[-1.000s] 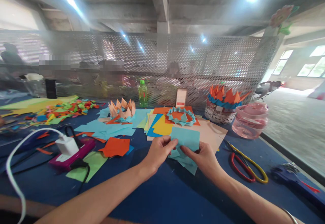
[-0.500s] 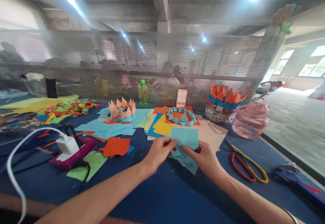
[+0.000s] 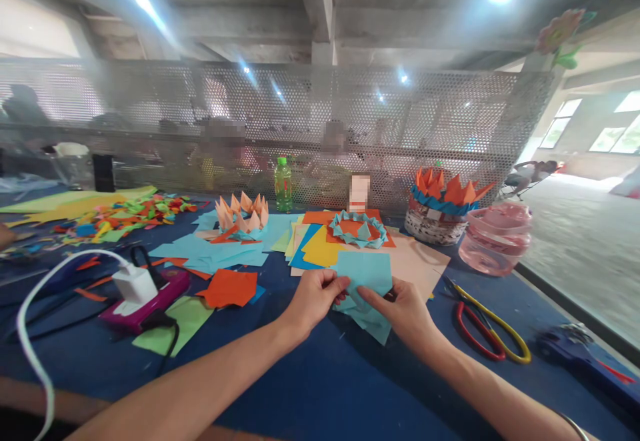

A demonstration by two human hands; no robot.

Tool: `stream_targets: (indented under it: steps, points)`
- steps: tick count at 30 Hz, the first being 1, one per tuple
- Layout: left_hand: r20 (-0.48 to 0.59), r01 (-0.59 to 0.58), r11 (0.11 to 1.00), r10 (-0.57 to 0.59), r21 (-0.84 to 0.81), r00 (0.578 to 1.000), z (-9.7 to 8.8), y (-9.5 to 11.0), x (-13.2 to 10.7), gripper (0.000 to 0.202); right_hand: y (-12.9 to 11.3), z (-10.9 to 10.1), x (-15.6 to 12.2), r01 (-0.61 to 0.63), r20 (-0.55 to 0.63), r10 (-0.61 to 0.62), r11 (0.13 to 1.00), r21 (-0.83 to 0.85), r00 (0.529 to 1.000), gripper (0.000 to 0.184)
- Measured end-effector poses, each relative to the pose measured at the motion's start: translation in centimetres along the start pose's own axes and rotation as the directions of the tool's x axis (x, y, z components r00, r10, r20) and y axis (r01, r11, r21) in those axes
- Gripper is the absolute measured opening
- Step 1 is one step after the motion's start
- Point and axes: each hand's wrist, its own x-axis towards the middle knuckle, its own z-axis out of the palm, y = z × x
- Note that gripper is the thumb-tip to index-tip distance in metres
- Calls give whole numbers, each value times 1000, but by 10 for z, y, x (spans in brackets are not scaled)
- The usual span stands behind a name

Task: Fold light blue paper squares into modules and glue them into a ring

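Observation:
Between my hands is a light blue sheet of paper [image 3: 365, 271], held up above the blue table [image 3: 310, 394]. My left hand [image 3: 315, 297] pinches its left edge between thumb and fingers. My right hand [image 3: 405, 304] grips the lower right part, thumb laid across the front. Below the sheet lie more light blue paper pieces [image 3: 373, 327], partly hidden by my hands. Just beyond stands a ring of folded light blue paper [image 3: 357, 229] on orange sheets. Left of it, a peach and blue folded paper crown [image 3: 243, 217] rests on light blue sheets [image 3: 200, 251].
Scissors [image 3: 490, 324] and a dark blue tool [image 3: 585, 361] lie at right. Behind them are a pink container [image 3: 495, 241] and a basket [image 3: 433, 223] with orange folded points. A purple power strip [image 3: 145, 301] with cables, paper scraps [image 3: 125, 217] and a green bottle [image 3: 283, 186] are leftward.

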Motion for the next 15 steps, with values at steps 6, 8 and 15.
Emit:
stream_targets:
  steps: [6, 8, 15]
  points:
    - [-10, -53, 996, 54, 71, 998, -1, 2, -2, 37, -6, 2, -1, -78, 6, 78, 994, 83, 997, 35]
    - [-2, -55, 995, 56, 86, 998, -1, 1, -2, 36, -5, 1, -1, -83, 7, 82, 993, 88, 997, 35]
    - [10, -55, 994, 55, 94, 998, -2, -1, -2, 31, -1, -1, 0, -73, 22, 72, 994, 84, 997, 35]
